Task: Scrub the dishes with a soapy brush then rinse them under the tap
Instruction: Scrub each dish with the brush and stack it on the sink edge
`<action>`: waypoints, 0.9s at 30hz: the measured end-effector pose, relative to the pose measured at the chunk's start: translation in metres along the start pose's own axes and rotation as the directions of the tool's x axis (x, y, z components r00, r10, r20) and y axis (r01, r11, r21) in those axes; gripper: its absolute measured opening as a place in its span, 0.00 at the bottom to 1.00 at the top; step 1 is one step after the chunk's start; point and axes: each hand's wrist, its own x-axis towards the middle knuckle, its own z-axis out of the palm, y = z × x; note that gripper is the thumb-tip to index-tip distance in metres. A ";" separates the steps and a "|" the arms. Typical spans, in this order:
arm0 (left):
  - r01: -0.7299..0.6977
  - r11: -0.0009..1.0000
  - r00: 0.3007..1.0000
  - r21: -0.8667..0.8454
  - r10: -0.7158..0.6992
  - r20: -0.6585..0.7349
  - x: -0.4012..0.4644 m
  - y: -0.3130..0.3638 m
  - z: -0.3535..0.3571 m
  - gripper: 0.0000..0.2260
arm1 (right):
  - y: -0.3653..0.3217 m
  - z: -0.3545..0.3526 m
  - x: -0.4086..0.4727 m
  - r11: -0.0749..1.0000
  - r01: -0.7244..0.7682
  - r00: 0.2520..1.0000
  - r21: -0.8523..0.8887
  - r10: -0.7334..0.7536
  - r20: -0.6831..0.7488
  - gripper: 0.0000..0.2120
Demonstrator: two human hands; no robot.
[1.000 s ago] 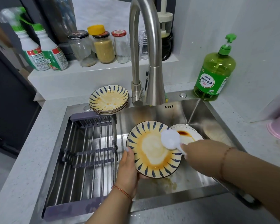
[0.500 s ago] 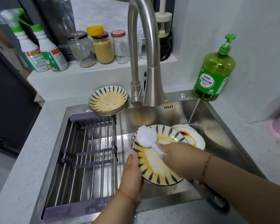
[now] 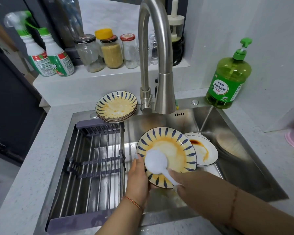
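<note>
Spray bottles (image 3: 47,55): two white and green ones stand on the ledge, far left of the tap.
Jars (image 3: 107,51): a row of glass jars on the same ledge, just left of the tap; one holds yellow grains.
Rack (image 3: 95,160): a metal rack with grey end bars fills the left part of the sink (image 3: 244,167), left of and below the tap.
Stacked plates (image 3: 116,106): yellow plates with blue leaf marks sit on the sink's back rim, just left of the tap's base; the top one is smeared orange.
Left hand (image 3: 137,180): fingers curled round the left edge of the plate, thumb on the rim, below the tap.
Plate (image 3: 173,146): yellow with blue marks, tilted up over the sink below the tap spout, streaked with orange sauce.
Brush (image 3: 155,162): white round head pressed on the plate's lower left face, handle running down to the right.
Tap (image 3: 157,56): tall curved steel neck at the sink's back; no water shows.
Right hand (image 3: 192,185): wrapped round the brush handle, below and right of the tap.
White dish (image 3: 205,151): lies in the sink touching the plate's right edge, with a dark sauce stain.
Soap bottle (image 3: 229,78): green pump bottle on the sink's back corner, right of the tap.
</note>
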 end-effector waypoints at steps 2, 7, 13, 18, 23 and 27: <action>0.001 1.000 1.000 -0.014 0.000 0.010 0.000 -0.003 0.002 0.28 | 0.003 -0.002 0.013 0.997 -0.039 0.997 0.066 0.043 -0.058 0.23; -0.035 0.999 0.998 -0.020 0.036 0.045 0.001 0.000 -0.001 0.24 | 0.030 -0.018 0.012 0.984 -0.113 0.993 -0.135 0.115 0.009 0.22; -0.033 0.999 0.999 0.038 0.033 0.011 0.000 0.003 -0.005 0.25 | 0.013 0.000 0.018 0.988 0.029 0.996 -0.153 -0.016 0.086 0.23; 0.015 0.995 1.000 0.096 -0.013 -0.020 -0.006 -0.007 -0.002 0.30 | -0.005 0.005 0.027 0.999 -0.004 1.000 0.032 0.004 -0.013 0.23; -0.061 0.991 0.998 0.122 0.062 0.002 -0.011 -0.001 -0.004 0.21 | 0.028 -0.001 0.042 0.976 -0.211 0.972 -0.060 0.203 -0.116 0.28; -0.135 0.978 0.988 0.158 0.145 -0.057 -0.009 0.007 -0.013 0.23 | 0.030 0.007 0.035 0.979 -0.185 0.964 -0.082 0.197 0.176 0.26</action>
